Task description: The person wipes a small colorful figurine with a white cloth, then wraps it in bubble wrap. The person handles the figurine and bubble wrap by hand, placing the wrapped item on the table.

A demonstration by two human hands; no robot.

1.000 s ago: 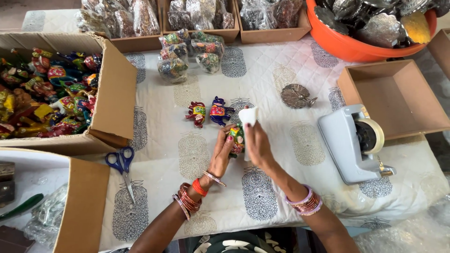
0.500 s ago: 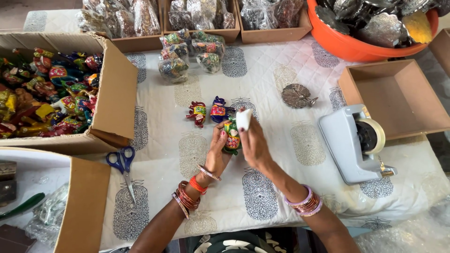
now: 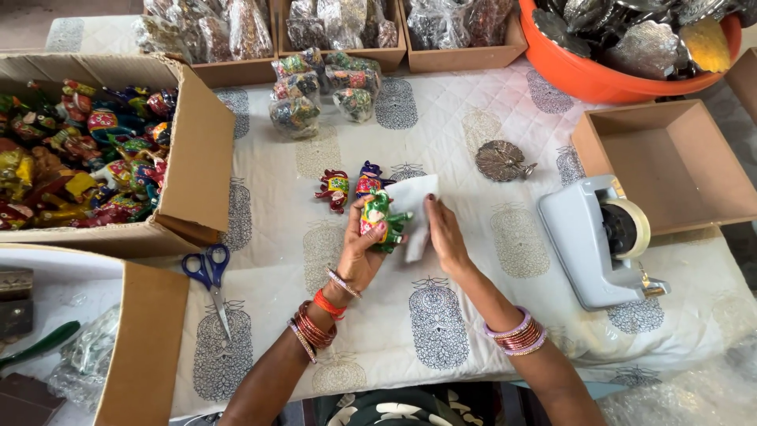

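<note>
Left hand [image 3: 361, 254] curls around a small green painted elephant figurine [image 3: 380, 219], pinching it just above the white patterned cloth surface [image 3: 441, 134]. Right hand [image 3: 446, 237] presses flat, fingers together, against a white sheet of wrapping paper [image 3: 414, 199] touching the figurine. Two more colourful figurines [image 3: 351, 185] stand just behind; blue-handled scissors [image 3: 211, 276] lie to the left.

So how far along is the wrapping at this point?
Done: a few wrapped bundles sit at the far side of the table. In hand: the left hand grips a green painted figurine while the right hand presses a white sheet against it. Left: two painted figurines lie bare on the cloth, and the cardboard box on the left is full of unwrapped ones.
</note>
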